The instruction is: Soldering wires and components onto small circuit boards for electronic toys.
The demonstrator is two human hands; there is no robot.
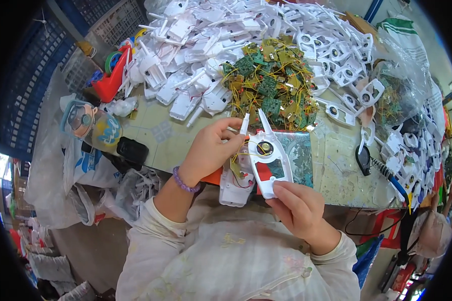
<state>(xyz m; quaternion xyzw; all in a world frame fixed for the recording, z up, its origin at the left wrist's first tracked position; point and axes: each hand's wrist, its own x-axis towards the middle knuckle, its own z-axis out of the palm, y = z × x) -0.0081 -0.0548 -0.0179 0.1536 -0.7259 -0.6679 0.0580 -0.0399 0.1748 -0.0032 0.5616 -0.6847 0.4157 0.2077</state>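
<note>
While the left hand (210, 150) pinches the stem of a white case (232, 194) at the table's front edge (344, 204), it is hard to tell whether its fingertips also catch the yellow wires (234, 159). A circuit board (236, 171) lies against the case. Just to the right, a white cover (280, 153) bearing a round speaker (264, 148) is tilted up, its lower end gripped between thumb and fingers of the right hand (301, 208). Both shells are probably light, stiff and rather slick, best held by the rims; the thin wires look fragile. For movement, tabletop (173, 145) extends between a black pouch (132, 150) and the left hand; heaped boards (267, 90) restrict the far side, and a soldering iron (384, 170) bounds the right.
</note>
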